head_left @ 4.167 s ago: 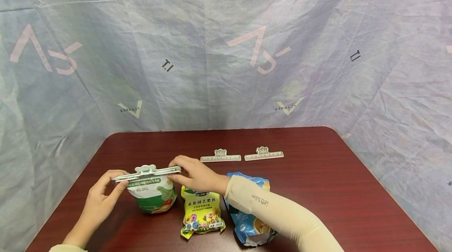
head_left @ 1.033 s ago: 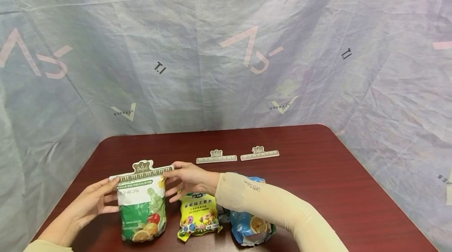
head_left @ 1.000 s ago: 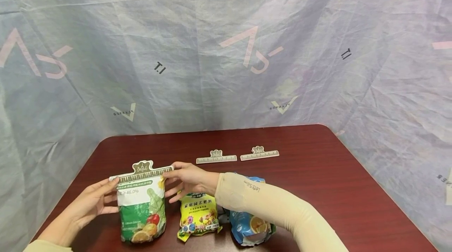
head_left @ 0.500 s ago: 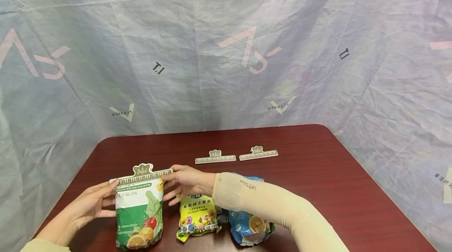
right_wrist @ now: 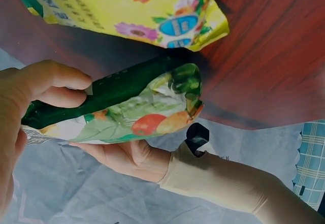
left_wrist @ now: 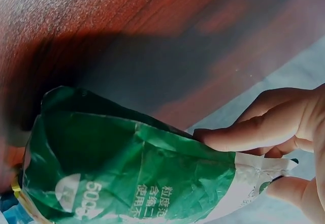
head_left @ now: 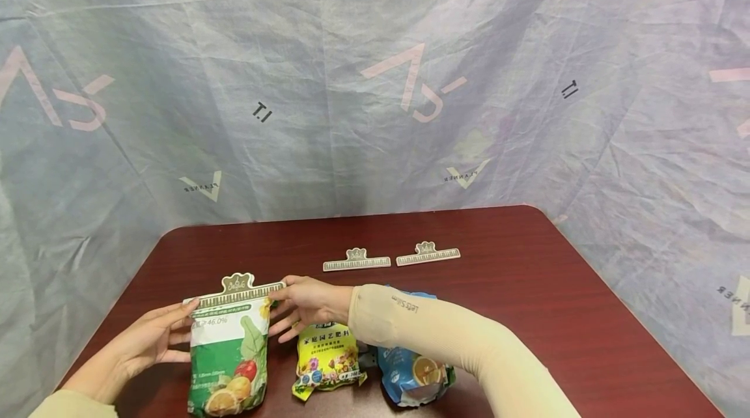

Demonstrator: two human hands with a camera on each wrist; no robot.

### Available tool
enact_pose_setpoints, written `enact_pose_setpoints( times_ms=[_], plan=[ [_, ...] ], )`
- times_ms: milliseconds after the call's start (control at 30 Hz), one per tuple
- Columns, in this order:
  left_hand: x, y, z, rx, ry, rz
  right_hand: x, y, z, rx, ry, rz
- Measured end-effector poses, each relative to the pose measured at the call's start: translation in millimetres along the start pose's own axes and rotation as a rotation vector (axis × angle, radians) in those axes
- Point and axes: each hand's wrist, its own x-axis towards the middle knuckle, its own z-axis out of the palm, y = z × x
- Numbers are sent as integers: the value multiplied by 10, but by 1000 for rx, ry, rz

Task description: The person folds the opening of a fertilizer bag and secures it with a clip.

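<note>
In the head view a green and white bag (head_left: 225,362) printed with fruit and vegetables stands with its front facing me. A long clip (head_left: 239,293) with a piano-key pattern lies across its top edge. My left hand (head_left: 143,343) pinches the top left corner, thumb in front and fingers behind. At the other end, my right hand (head_left: 310,301) holds the clip's right end and the bag's edge between thumb and fingers. The left wrist view shows the bag's green side (left_wrist: 127,168), with fingertips on its white upper part. Fingers of the right hand lie along the back in the right wrist view.
A yellow bag with flowers (head_left: 328,359) lies right of the held bag, beneath the right hand. Beside it is a blue bag with orange slices (head_left: 416,376), partly hidden by the right sleeve. Two matching clips (head_left: 357,265) (head_left: 428,258) lie farther back on the dark red table (head_left: 545,314).
Earlier the clip showed edge-on with the bag foreshortened; now the bag's front faces me. Over the last second both hands have brought it slightly lower and nearer. The other bags and clips stay put.
</note>
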Motion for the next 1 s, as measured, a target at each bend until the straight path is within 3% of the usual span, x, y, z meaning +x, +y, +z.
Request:
enact_pose_setpoints(
  times_ms=[167, 667, 1000],
  plan=[
    [38, -22, -14, 32, 61, -34, 27, 13, 9, 4, 6, 19],
    [80, -93, -42, 78, 156, -151, 152, 110, 14, 14, 42, 72],
    [105, -147, -86, 91, 164, -190, 215, 158, 14, -17, 41, 104]
  ],
)
